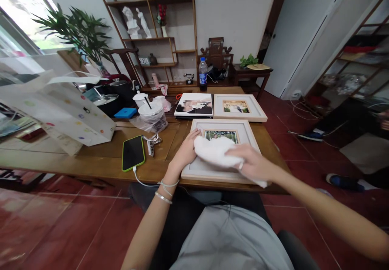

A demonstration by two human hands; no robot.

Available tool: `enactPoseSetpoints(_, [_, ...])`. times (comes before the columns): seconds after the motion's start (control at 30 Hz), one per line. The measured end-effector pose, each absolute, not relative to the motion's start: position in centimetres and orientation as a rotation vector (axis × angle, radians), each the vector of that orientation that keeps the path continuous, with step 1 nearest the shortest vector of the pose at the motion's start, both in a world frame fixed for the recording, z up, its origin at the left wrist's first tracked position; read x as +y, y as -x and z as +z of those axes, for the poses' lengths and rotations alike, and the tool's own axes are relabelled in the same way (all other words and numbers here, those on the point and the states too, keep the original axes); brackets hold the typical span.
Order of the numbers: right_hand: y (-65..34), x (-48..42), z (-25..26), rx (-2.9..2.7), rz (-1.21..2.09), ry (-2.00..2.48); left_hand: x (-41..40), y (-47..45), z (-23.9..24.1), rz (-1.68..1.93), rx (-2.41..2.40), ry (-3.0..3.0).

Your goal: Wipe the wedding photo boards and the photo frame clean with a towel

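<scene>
A light wooden picture frame with a wide pale mat lies flat at the table's near edge, a small photo in its middle. My left hand grips the left side of this frame, its fingers over the rim. In my right hand is a bunched white cloth, pressed on the front of the frame. The cloth hides the lower part of the photo, and motion blurs my right hand. Behind it lie a second picture frame and a photo album with a couple on its cover.
On the wooden table, a phone with a charging cable lies to the left. Beyond it stand a lidded cup, a blue box and a paper bag. A bottle stands at the back. Another person's legs are at the right.
</scene>
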State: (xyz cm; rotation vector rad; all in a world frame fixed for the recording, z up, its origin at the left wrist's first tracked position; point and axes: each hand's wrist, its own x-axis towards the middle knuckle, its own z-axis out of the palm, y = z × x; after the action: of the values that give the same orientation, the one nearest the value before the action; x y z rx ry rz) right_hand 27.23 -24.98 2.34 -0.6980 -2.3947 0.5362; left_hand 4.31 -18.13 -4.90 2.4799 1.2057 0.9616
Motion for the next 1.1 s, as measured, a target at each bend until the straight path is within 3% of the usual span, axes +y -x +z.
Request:
enactPoseSetpoints(0.1, [-29.9, -22.1, 4.3, -1.948, 0.434, 0.971, -18.2, -4.6, -4.8, 0.958, 1.27, -2.467])
enactPoseSetpoints(0.2, [-31.5, -19.0, 5.6, -1.815, 0.097, 1.077, -18.2, -4.7, -4.7, 0.911, 1.323, -2.466])
enactPoseSetpoints(0.33, [-31.2, -15.9, 4.8, -2.132, -0.398, 1.154, -18.2, -4.6, -4.8, 0.91, 1.325, -2.458])
enactPoseSetpoints(0.43, [-29.4, -14.6, 2.5, -2.532, -0.556, 1.082, -18.1, -4.6, -4.9, 0.919, 1.322, -2.448])
enactPoseSetpoints(0.63, [-26.9, -15.1, -0.6, -2.892, -0.495, 0.97, -18.0, -4.6, -5.0, 0.913, 1.323, -2.457])
enactPoseSetpoints(1.1, [-26.5, -29.2, 1.2, -2.962, -0.016, 0.886, -18.4, -4.7, -4.4, 0.875, 1.328, -2.437])
